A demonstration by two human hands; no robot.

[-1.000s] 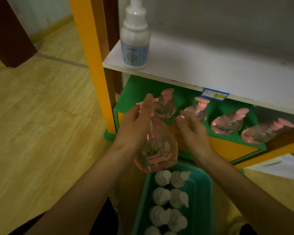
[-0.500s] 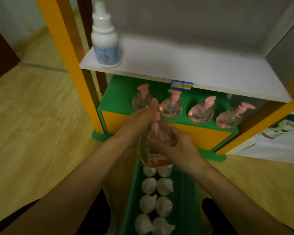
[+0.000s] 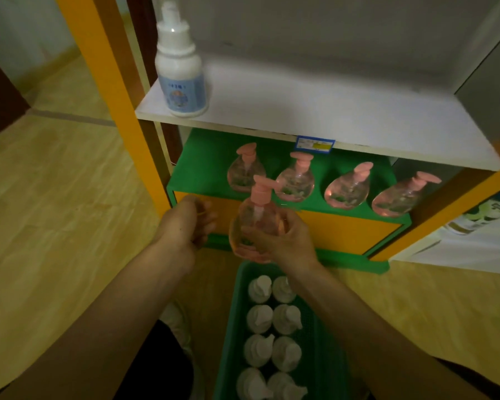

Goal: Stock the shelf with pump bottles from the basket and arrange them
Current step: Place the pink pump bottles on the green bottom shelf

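My right hand gripped a pink pump bottle before the green shelf over wooden floor, my left hand loosely curled, holding nothing.

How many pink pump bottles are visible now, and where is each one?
5. Four stand in a row on the green shelf: at and. The fifth pink pump bottle is held by the right hand above the basket. Others may be hidden.
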